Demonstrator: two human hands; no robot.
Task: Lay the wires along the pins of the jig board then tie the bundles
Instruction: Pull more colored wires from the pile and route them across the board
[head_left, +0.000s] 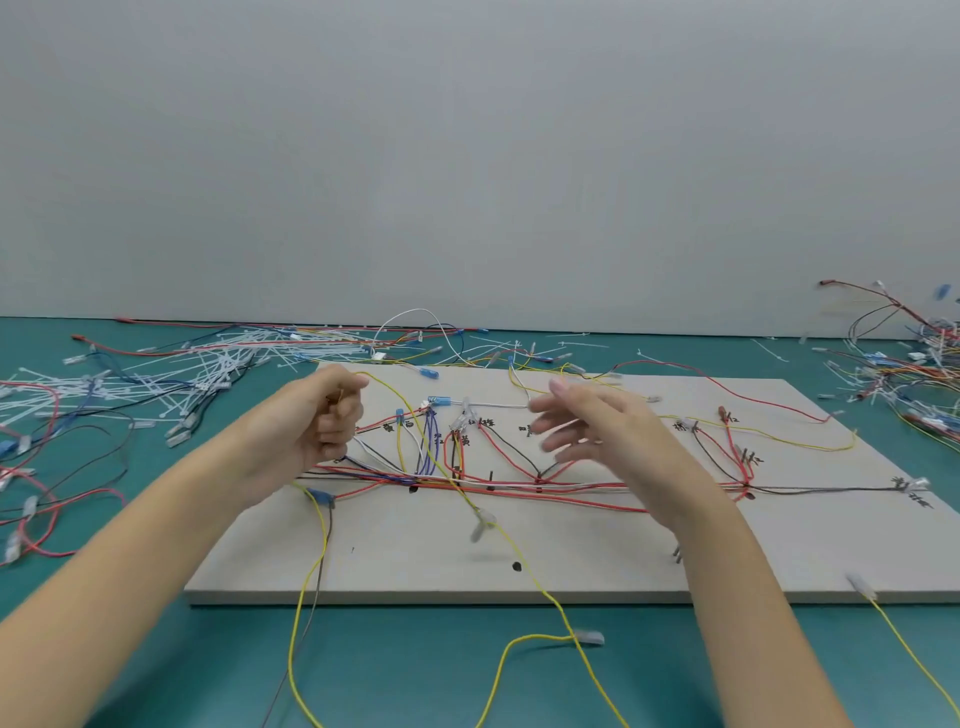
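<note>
Green table (156, 649) holds a big gray board (597, 551) in the middle. Red, black, white and blue wires (519, 486) run along its pins. Left hand (317, 426) pinches a yellow wire (524, 564) with curled fingers. Right hand (602, 436) floats above, fingers spread.

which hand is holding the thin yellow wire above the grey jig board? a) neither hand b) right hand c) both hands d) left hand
d: the left hand has its fingers curled round the thin yellow wire, while the right hand hovers over the grey jig board with fingers spread and holds nothing.
</note>
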